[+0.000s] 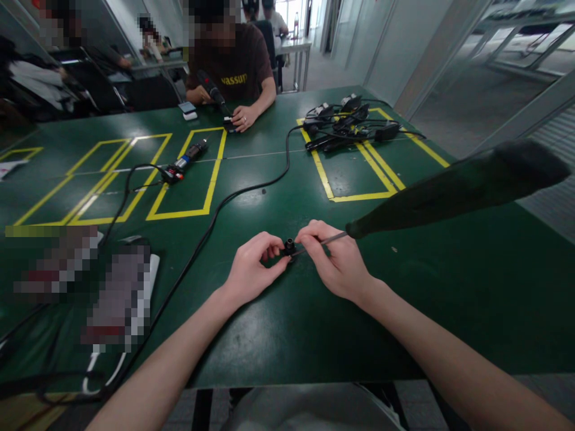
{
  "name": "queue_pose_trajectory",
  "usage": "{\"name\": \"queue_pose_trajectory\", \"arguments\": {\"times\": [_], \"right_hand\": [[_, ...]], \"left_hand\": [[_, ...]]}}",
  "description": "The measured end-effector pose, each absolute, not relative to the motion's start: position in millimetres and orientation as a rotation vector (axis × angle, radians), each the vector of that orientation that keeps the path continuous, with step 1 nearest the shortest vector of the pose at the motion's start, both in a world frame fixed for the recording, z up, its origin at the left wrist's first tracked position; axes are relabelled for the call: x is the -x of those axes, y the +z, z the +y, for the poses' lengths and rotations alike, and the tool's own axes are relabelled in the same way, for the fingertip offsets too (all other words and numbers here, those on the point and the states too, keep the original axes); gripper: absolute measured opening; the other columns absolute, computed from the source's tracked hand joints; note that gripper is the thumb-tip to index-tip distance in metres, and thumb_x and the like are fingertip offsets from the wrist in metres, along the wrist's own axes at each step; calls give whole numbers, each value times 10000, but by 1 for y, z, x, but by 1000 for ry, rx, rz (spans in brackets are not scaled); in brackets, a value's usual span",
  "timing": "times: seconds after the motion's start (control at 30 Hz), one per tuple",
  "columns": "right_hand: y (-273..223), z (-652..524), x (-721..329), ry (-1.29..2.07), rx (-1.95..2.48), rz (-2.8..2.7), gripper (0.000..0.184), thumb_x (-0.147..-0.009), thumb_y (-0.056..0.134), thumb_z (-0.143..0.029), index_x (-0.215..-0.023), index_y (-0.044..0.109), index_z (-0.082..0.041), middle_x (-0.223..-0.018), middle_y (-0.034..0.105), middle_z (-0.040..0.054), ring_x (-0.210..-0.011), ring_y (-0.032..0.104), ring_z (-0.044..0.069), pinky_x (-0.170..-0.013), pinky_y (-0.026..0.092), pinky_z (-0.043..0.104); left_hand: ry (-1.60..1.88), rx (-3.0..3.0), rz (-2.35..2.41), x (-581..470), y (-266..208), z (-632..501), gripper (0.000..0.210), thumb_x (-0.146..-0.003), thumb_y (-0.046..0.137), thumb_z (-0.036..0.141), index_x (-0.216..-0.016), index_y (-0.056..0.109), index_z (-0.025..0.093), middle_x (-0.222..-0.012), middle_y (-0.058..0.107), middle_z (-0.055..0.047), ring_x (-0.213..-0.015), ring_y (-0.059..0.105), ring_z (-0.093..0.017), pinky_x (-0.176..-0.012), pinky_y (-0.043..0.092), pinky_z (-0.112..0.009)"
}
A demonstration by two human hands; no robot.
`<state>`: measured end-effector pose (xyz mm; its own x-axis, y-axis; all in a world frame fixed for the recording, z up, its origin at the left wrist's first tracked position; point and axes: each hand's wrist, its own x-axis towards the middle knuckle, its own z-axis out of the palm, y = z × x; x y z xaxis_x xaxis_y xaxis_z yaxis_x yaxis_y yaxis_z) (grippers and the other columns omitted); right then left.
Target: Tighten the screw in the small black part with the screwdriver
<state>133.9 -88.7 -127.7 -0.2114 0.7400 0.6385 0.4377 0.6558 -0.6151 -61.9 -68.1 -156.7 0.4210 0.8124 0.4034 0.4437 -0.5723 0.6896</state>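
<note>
My left hand [256, 263] pinches a small black round part [290, 244] close above the green table. In my right hand [335, 260] is the thin metal shaft of a screwdriver [449, 191], gripped between thumb and fingers. Its thick dark handle slants up to the right, toward the camera. The shaft's end reaches the black part near my left thumb; whether it sits inside the part I cannot tell. My fingers hide some of the part.
Across the green table [251, 335] a person in a brown shirt [242, 66] works with a black power tool [211, 90]. A corded electric screwdriver [186, 158] lies left. Black cables and adapters [345, 123] are heaped at back right. A cable [215, 218] runs left of my hands.
</note>
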Motion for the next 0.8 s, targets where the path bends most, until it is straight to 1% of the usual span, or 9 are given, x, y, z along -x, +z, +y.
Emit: {"name": "queue_pose_trajectory", "arguments": {"times": [0.13, 0.27, 0.3, 0.37, 0.47, 0.53, 0.8], "right_hand": [[-130, -88, -133, 320, 943, -1878, 216, -1032, 469, -163, -881, 609, -229, -752, 665, 4, -664, 630, 152, -649, 474, 283], [-133, -87, -132, 315, 953, -1885, 221, -1047, 461, -188, -889, 611, -226, -777, 671, 17, -672, 621, 157, -650, 468, 293], [-133, -87, -132, 316, 957, -1887, 218, -1048, 466, -192, -890, 613, -224, -783, 674, 19, -679, 621, 160, -655, 466, 295], [-133, -87, -131, 315, 963, -1894, 208, -1045, 479, -194, -892, 617, -220, -789, 680, 23, -688, 624, 165, -657, 458, 297], [-131, -86, -131, 304, 962, -1919, 198, -1040, 487, -189, -898, 623, -217, -800, 692, 26, -692, 632, 169, -657, 451, 298], [-129, -85, -130, 289, 965, -1938, 205, -1045, 480, -188, -904, 627, -214, -806, 701, 30, -689, 632, 169, -661, 456, 298], [-124, -83, -129, 157, 997, -2041, 256, -1070, 449, -207, -903, 642, -194, -807, 725, 46, -669, 637, 166, -648, 442, 295]], "left_hand": [[1047, -2199, 1076, 60, -158, -68, 125, -858, 722, 182, -937, 628, 201, -810, 600, 27, -671, 542, -82, -608, 466, -206], [1094, -2185, 1047, 59, -160, -66, 259, -837, 735, 160, -1077, 647, 204, -1016, 649, -32, -798, 619, -105, -596, 490, -198], [1090, -2176, 1034, 59, -161, -66, 284, -839, 732, 156, -1107, 651, 203, -1074, 669, -51, -844, 645, -117, -611, 507, -204], [1057, -2157, 1017, 60, -161, -65, 306, -854, 724, 159, -1152, 665, 202, -1141, 713, -67, -924, 689, -142, -693, 558, -235], [974, -2107, 1028, 60, -160, -65, 313, -871, 726, 171, -1180, 689, 203, -1114, 777, -47, -949, 726, -158, -841, 600, -294], [940, -2063, 1045, 61, -159, -66, 308, -867, 734, 172, -1173, 707, 201, -1088, 796, -35, -935, 737, -160, -881, 604, -309], [903, -1984, 1070, 61, -161, -64, 184, -861, 749, 209, -1042, 768, 181, -999, 812, -35, -882, 737, -170, -823, 591, -293]]}}
